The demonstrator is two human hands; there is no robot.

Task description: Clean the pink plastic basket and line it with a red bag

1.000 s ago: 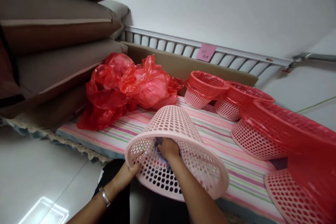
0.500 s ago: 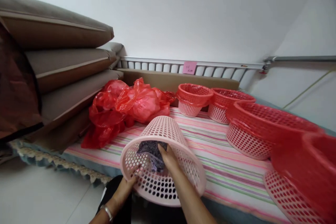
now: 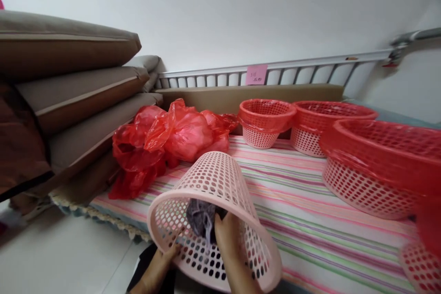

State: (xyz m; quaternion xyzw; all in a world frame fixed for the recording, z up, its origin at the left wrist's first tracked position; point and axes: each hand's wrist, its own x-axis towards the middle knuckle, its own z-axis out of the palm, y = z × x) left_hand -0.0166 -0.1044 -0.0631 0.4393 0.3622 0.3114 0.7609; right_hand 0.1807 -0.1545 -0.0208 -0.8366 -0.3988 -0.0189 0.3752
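A pale pink perforated basket (image 3: 220, 177) lies tipped on its side, its mouth facing me. My left hand (image 3: 161, 259) grips the lower left of its rim, fingers closed. Inside the mouth my right hand (image 3: 228, 234) is closed on a dark grey-purple cloth (image 3: 200, 218), with a lighter strip hanging from it; some of those fingers are hidden behind the cloth. Behind the basket, crumpled red plastic bags (image 3: 186, 133) rest on the striped bed sheet (image 3: 289, 183).
Several pink baskets lined with red plastic stand along the right, the nearest-to-wall one (image 3: 262, 135) beside the rail (image 3: 213, 73). Large grey-brown cushions (image 3: 79, 82) are stacked at left. A pink note (image 3: 256, 74) hangs on the rail.
My right hand and the cloth have moved a little deeper into the basket. The basket's mouth has turned slightly, and the view has shifted, bringing the lined baskets further right.
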